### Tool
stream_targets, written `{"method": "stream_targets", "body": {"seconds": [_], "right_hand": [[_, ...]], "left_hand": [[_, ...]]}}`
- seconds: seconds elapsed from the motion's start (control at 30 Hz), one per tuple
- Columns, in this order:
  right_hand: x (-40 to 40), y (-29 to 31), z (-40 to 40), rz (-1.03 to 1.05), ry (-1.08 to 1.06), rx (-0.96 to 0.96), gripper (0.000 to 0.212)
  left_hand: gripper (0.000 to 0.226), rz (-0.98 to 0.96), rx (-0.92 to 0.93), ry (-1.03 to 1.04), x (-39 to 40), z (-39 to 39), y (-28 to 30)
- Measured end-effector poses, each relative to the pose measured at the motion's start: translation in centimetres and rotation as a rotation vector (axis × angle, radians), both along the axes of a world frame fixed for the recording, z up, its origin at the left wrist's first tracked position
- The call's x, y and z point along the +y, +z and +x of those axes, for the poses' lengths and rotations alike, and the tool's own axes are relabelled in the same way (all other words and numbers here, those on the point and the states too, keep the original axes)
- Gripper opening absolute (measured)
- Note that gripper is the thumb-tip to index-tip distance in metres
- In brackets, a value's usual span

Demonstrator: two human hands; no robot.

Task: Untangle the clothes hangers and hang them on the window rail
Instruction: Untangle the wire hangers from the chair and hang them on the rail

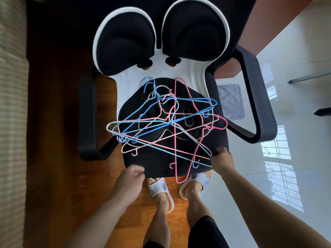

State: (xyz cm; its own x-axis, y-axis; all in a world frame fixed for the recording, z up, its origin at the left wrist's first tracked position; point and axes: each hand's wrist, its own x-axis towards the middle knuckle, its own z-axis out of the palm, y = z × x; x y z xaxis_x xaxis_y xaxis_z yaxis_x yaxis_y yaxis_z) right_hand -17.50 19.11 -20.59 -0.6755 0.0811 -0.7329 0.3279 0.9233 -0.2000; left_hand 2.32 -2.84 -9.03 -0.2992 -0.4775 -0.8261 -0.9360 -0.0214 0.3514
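Note:
A tangle of several thin wire clothes hangers (175,138) in blue, light blue, pink and pale peach lies across the black seat (154,162) of an office chair. One pink hanger sticks out over the seat's front edge. My left hand (131,177) is at the seat's front left corner with its fingers curled on the edge. At the front right corner my right hand (222,157) grips the seat edge, right beside the light blue hanger's end. Neither hand holds a hanger. No window rail is in view.
The chair has a black and white split backrest (157,56) and black armrests on the left (87,113) and right (250,86). My feet in white slippers (162,188) stand just under the seat's front. Wooden floor lies left, glossy white tiles (286,167) right.

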Motion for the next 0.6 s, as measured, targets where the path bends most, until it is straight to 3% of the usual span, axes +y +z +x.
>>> {"method": "stream_targets", "body": {"seconds": [0.2, 0.3, 0.4, 0.5, 0.6], "right_hand": [[0.2, 0.5, 0.9, -0.009, 0.099, -0.008, 0.043], [-0.5, 1.9, 1.4, -0.073, 0.160, 0.037, 0.043], [-0.7, 3.8, 1.6, -0.133, 0.199, 0.110, 0.040], [-0.6, 4.0, 1.7, -0.119, 0.238, 0.129, 0.037], [-2.0, 3.2, 1.3, -0.112, 0.360, 0.134, 0.033]], "left_hand": [[0.049, -0.560, 0.026, -0.704, -8.5, -8.7, -7.2], [0.044, -0.824, 0.005, -1.091, -11.3, -11.5, -8.7], [0.030, -0.922, 0.020, -1.403, -11.7, -13.2, -9.0], [0.025, -0.918, 0.072, -1.507, -10.9, -13.9, -8.9], [0.022, -0.885, 0.110, -1.418, -9.4, -13.8, -8.5]]}}
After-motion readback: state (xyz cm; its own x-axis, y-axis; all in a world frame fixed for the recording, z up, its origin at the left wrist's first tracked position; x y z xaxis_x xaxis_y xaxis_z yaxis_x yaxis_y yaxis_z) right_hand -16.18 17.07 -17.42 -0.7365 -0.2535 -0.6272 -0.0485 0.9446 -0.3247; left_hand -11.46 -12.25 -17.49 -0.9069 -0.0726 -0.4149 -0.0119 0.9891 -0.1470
